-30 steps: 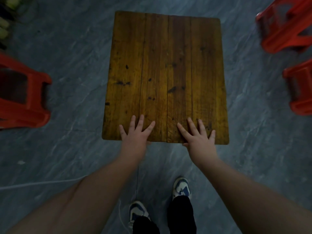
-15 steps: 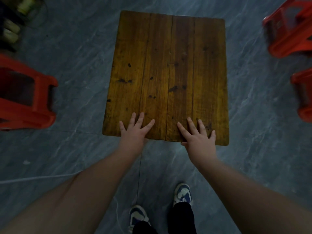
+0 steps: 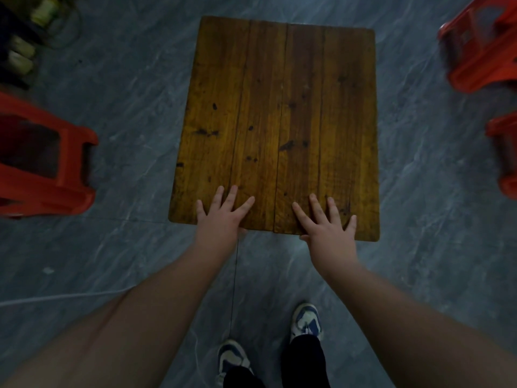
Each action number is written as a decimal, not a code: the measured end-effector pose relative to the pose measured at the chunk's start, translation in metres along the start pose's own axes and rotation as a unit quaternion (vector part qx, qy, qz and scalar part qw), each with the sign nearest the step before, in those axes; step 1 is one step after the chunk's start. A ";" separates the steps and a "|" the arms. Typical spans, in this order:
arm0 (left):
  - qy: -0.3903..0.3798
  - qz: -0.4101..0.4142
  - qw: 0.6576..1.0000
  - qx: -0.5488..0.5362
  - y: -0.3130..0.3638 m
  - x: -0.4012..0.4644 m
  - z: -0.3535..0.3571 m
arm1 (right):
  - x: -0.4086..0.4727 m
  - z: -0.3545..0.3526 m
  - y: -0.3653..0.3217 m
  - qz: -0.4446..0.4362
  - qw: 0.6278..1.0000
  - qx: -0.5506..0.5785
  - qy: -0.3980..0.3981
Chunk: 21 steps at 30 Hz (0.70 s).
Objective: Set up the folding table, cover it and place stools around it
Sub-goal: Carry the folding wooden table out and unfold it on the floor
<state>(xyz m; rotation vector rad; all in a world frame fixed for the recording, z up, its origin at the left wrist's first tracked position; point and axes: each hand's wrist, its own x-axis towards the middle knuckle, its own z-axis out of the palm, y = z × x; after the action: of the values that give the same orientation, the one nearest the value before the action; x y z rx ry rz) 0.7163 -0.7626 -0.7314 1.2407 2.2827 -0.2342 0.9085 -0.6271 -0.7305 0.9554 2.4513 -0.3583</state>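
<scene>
On the near edge of the worktop [image 3: 277,121], left hand [image 3: 221,219] and right hand [image 3: 327,231] lie flat, each grip released, likely pressing to steady it. Red stools [image 3: 44,169] wait on the floor, well apart, no cover yet.

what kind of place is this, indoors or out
Probably indoors, a plain room in a home or small eatery. The floor is grey marbled tile, red plastic stools stand to either side of a low wooden table, and a white cable runs along the floor.
</scene>
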 end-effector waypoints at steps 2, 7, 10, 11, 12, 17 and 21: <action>-0.001 -0.002 1.000 -0.004 0.001 0.000 0.000 | 0.000 0.000 0.000 0.000 1.000 0.004 0.003; 0.002 0.002 1.000 -0.012 0.002 0.003 0.002 | 0.002 0.000 0.003 -0.003 1.000 0.003 0.009; 0.006 0.001 1.000 -0.013 0.002 0.004 0.004 | 0.002 0.000 0.004 -0.003 1.000 0.002 0.009; 0.008 0.003 1.000 -0.016 0.002 0.004 0.005 | 0.002 0.000 0.004 -0.003 1.000 0.002 0.010; 0.010 0.003 1.000 -0.019 0.002 0.005 0.005 | 0.003 0.000 0.004 -0.002 1.000 0.002 0.012; 0.011 -0.004 1.000 -0.028 0.008 0.014 0.003 | 0.011 -0.007 0.011 -0.003 1.000 0.010 0.013; 0.016 -0.005 0.999 -0.038 0.008 0.012 0.005 | 0.011 -0.012 0.012 0.001 1.000 0.021 0.004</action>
<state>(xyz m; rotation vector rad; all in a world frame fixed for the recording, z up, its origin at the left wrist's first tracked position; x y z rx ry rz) 0.7197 -0.7508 -0.7417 1.2020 2.3038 -0.1307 0.9058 -0.6081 -0.7270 0.9780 2.4597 -0.4072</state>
